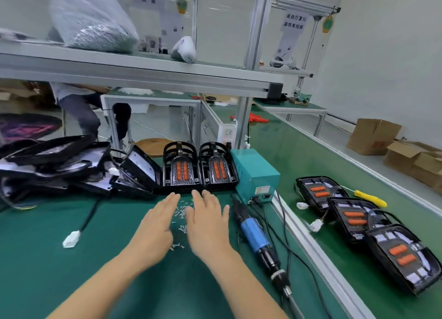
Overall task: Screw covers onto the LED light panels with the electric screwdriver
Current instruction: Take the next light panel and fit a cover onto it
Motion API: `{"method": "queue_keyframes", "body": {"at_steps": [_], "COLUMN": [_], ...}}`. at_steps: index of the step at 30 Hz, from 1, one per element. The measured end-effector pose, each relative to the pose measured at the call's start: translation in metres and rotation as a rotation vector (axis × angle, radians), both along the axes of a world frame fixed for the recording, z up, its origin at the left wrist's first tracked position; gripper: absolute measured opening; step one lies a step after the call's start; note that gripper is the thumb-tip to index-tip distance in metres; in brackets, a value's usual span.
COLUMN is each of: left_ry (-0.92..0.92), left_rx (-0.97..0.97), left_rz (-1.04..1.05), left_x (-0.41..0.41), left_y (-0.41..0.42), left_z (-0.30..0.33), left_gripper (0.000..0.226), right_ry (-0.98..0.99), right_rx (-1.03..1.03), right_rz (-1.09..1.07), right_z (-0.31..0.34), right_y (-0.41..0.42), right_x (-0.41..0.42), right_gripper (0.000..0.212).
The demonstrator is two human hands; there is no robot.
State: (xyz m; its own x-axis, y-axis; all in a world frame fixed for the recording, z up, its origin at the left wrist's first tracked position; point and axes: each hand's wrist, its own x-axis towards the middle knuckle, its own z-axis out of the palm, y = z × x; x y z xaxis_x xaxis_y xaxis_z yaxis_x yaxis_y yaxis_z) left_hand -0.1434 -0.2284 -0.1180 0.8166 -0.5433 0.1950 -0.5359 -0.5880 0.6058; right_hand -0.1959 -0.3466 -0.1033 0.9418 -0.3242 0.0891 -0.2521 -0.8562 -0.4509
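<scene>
Two black LED light panels (199,166) with orange lenses stand side by side at the green mat's (47,223) far edge. Left hand (155,225) and right hand (208,223) lie flat, fingers straight, over loose screws (181,213); the blue electric screwdriver (253,235) lies just right.

Premises: a light-assembly workshop on a factory floor. The work surface is a long bench covered in green matting (59,271) with aluminium edge rails, and an aluminium-profile overhead shelf (143,72) carries bagged parts (93,22). Printed station signs (293,22) hang from the frame. A teal power supply box (256,175) stands on the bench beside a blue electric screwdriver (253,235) lying flat. Loose screws (181,213) are scattered on the mat. Lamp panels (351,213) lie in a row on the adjoining belt. Open cardboard cartons (373,137) stand on the floor by the wall.
</scene>
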Motion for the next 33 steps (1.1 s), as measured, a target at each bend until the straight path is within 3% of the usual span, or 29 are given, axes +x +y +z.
{"method": "queue_keyframes", "body": {"at_steps": [8,17,27,31,33], "left_ry": [0.016,-0.079,-0.451,-0.544,-0.504], "left_rx": [0.073,0.022,-0.069,0.055,0.191], "left_rz": [0.154,0.303,0.472,0.570,0.593], "left_x": [0.015,0.038,0.103,0.140,0.156], "left_y": [0.060,0.106,0.139,0.156,0.166], "left_z": [-0.014,-0.009,0.044,0.063,0.065], "left_gripper": [0.082,0.070,0.049,0.054,0.056], "right_ry": [0.048,0.130,-0.043,-0.171,-0.142], "right_rx": [0.025,-0.167,-0.300,-0.412,-0.427], "right_rz": [0.189,0.302,0.217,0.222,0.219], "right_z": [-0.029,-0.063,-0.067,-0.071,-0.074], "right_y": [0.067,0.101,0.106,0.106,0.105], "right_x": [0.022,0.033,0.032,0.031,0.032], "right_gripper": [0.051,0.052,0.063,0.035,0.076]}}
